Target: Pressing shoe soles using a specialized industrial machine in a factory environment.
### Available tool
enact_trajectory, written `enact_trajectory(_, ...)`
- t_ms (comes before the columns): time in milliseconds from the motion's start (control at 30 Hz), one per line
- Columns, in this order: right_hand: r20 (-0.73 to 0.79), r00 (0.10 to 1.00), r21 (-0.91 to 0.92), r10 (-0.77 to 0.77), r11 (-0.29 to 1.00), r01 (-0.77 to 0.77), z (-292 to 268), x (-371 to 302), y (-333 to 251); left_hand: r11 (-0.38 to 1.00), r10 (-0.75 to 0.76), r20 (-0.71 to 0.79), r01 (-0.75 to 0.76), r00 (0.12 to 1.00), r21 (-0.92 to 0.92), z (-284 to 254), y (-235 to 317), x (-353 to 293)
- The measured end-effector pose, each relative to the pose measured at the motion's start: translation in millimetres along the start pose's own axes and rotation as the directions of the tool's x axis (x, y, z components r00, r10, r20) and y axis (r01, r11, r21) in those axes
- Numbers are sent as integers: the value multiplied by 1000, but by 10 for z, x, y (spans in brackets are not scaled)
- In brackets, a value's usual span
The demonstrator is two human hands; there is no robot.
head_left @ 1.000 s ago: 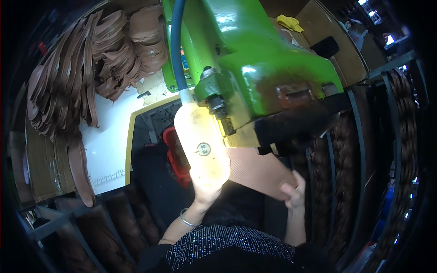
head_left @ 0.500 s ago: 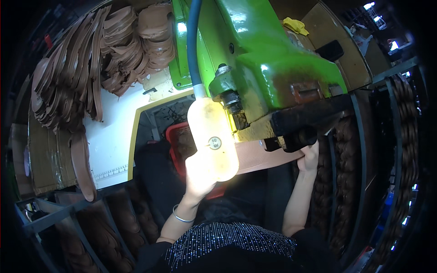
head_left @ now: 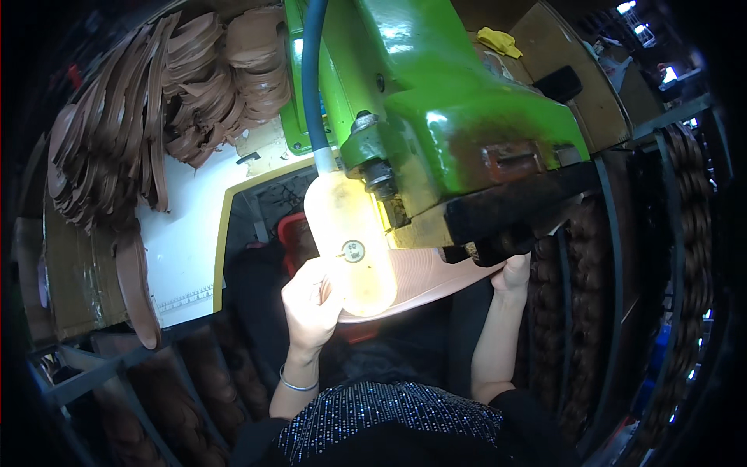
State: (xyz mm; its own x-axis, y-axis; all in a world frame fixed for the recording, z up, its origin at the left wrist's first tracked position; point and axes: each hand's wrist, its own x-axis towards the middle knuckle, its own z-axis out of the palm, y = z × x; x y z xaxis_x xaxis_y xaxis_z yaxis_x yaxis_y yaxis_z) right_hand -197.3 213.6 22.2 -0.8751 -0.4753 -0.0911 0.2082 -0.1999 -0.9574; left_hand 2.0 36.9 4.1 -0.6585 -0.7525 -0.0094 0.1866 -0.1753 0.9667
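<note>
A pinkish-brown shoe sole (head_left: 436, 274) with fine ribs spans between my hands, under the head of a green machine (head_left: 467, 101). My left hand (head_left: 311, 305) has its fingers closed at the sole's left end, beside a glowing lamp (head_left: 346, 214) that covers part of it. At the other end, my right hand (head_left: 512, 275) grips the sole, its fingertips partly hidden beneath the machine's black part (head_left: 513, 206). The sole tilts, its left end nearer to me.
Stacked brown soles (head_left: 109, 124) lie on the white table (head_left: 175, 257) at left, one hanging over its edge. A red bin (head_left: 292, 233) stands below. Racks of soles (head_left: 587, 311) flank me on both sides. A cardboard box (head_left: 576, 70) with a yellow cloth (head_left: 499, 42) sits behind.
My left hand has moved left and out from behind the lamp. The sole's left end has come lower and nearer to me. My right hand stays by the machine head. The whole view has shifted slightly.
</note>
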Motion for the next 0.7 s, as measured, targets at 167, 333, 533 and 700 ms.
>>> enact_trajectory(167,20,995,-51,-102,993,102,-208,-48,88,987,36,42,-42,998,158,10,-85,18)
enact_trajectory(333,-134,984,-8,-120,993,119,-555,-172,58,996,73,191,-61,979,-67,374,-185,144)
enact_trajectory(533,-127,985,-26,-117,993,114,-311,-159,-31,981,194,26,-194,981,27,264,-351,177)
enact_trajectory(700,-85,993,-78,-78,994,71,-68,-57,-43,987,154,-87,-149,984,56,110,-270,62)
